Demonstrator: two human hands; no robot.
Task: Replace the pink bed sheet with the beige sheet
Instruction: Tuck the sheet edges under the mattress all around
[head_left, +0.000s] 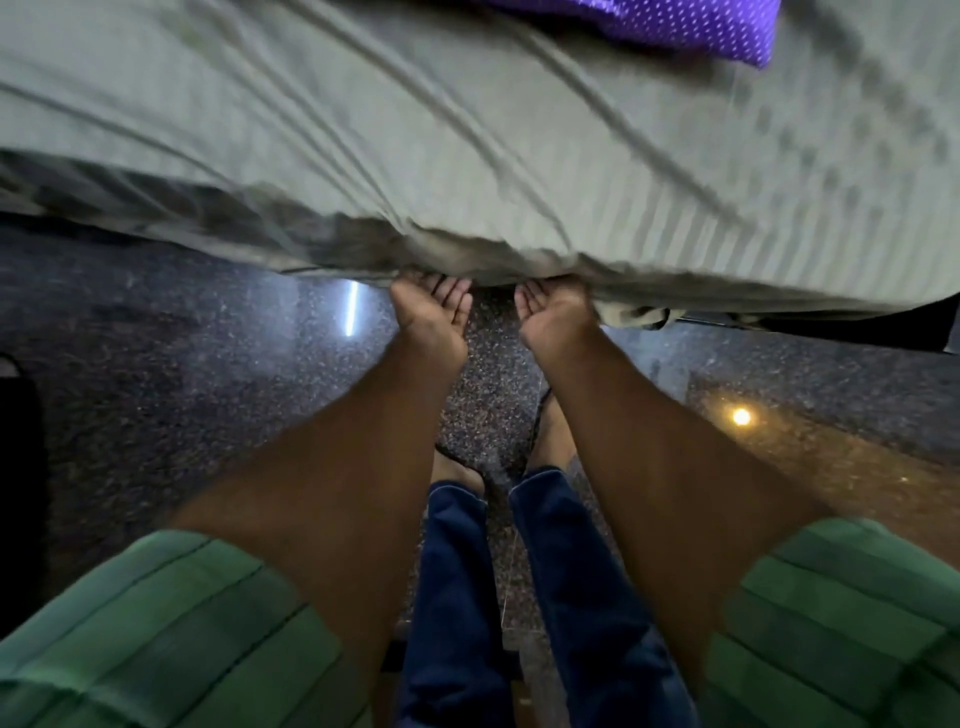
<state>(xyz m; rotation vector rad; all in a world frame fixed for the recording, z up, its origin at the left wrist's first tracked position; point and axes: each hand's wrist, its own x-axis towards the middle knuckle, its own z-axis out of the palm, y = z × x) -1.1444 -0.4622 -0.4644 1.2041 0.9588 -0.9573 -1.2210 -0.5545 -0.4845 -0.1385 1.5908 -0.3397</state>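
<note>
Beige sheet (467, 156) over bed, left hand (434, 312) and right hand (553, 314) palms up, fingers curled gripping its hem, purple pillow (675, 26) on top

Bed edge, draped in beige sheet (467, 156), blocks forward reach. Open dark floor (156, 364) on both sides of the arms. Purple pillow (675, 26) sits far back on top.
</note>
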